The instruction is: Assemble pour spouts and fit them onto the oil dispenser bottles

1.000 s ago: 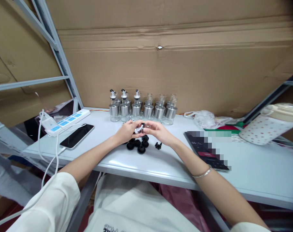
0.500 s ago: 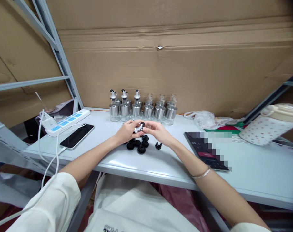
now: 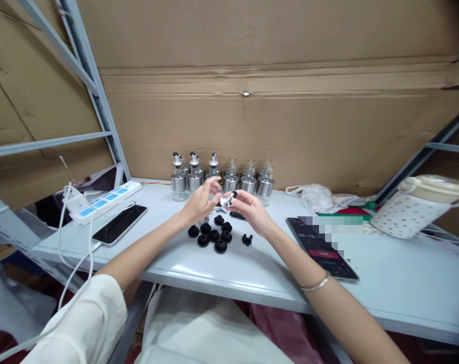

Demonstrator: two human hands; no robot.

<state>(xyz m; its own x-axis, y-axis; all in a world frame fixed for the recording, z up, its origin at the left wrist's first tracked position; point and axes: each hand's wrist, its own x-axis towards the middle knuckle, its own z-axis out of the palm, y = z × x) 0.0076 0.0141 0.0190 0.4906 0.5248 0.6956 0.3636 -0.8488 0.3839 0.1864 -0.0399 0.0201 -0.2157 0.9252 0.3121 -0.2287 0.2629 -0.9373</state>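
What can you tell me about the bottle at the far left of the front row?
The bottle stands upright on the pale table. It looks like clear glass, with a shiny, steel-like sleeve around its middle. A silvery pourer with a black tip sits on its neck. The left hand, nearby, does not touch it.

Right of the clear-and-silver bottles (image 3: 230,183), a cream-lidded white container (image 3: 411,210) bears seemingly reddish-brown dots; in front of the bottles, stoppers (image 3: 220,246) are black.
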